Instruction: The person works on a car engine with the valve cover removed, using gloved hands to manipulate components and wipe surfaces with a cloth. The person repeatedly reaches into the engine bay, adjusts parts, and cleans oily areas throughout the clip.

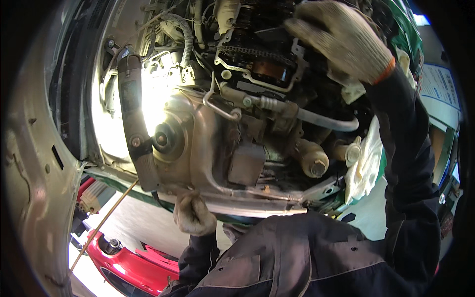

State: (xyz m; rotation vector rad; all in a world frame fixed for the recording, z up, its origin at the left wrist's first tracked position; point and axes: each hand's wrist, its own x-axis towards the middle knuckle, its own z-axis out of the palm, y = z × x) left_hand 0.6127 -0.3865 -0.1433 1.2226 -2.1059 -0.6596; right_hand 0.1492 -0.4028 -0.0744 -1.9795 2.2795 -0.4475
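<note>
My right hand [341, 42], in a pale knitted work glove with an orange cuff, is over the far right part of the opened engine [257, 59]. Its fingers are bent together and slightly blurred; what they hold, if anything, is hidden. A dark flat shape lies just left of the fingertips. Below them a timing chain [257, 52] runs across the engine's exposed top. My left hand [194, 214], also gloved, is curled closed at the near fender edge [237, 203]; its contents cannot be made out. Just beyond it stands a lit work lamp [131, 99].
A strut mount [168, 138] sits beside the lamp. A grey hose [321, 119] and a capped reservoir [314, 161] are at the right. White cloth [366, 163] hangs over the right edge. A thin rod [104, 222] slants at lower left, above a red car [133, 265].
</note>
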